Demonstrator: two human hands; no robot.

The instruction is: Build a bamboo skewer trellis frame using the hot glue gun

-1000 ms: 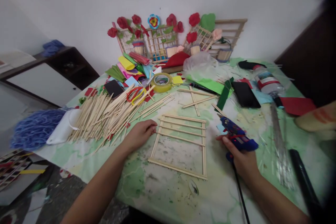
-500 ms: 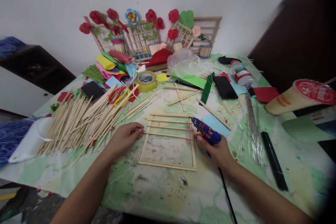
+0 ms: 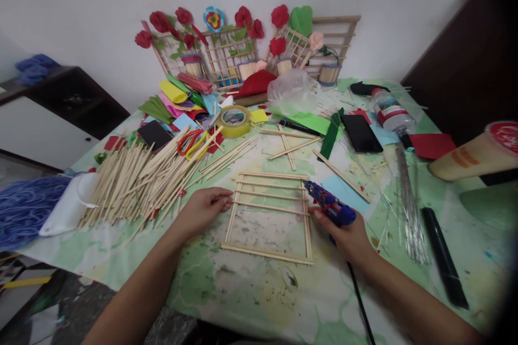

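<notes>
A square frame of thin wooden sticks [image 3: 267, 252] lies flat on the table, with a few crossbars in its upper half. My left hand [image 3: 208, 207] is at the frame's left side, thumb and fingertips pinched on the left end of the lowest crossbar, a wooden stick [image 3: 269, 208]. In my right hand [image 3: 352, 234] is a blue hot glue gun [image 3: 329, 204], its nozzle pointing at the frame's upper right corner and its black cord trailing toward the table's front edge. Whether the nozzle touches the wood I cannot tell.
Left of the frame lies a heap of loose sticks [image 3: 121, 183] with scissors [image 3: 194, 145] on top. Behind are yellow tape [image 3: 234, 128], a phone [image 3: 361, 133] and stick trellises with paper flowers [image 3: 230, 54]. Wires [image 3: 410, 215], a bottle [image 3: 392, 110] and a drink cup [image 3: 473, 153] stand or lie right.
The whole view has shifted, so things appear further right. Both hands keep nearly the same places against the frame, with the glue gun still at its upper right corner.
</notes>
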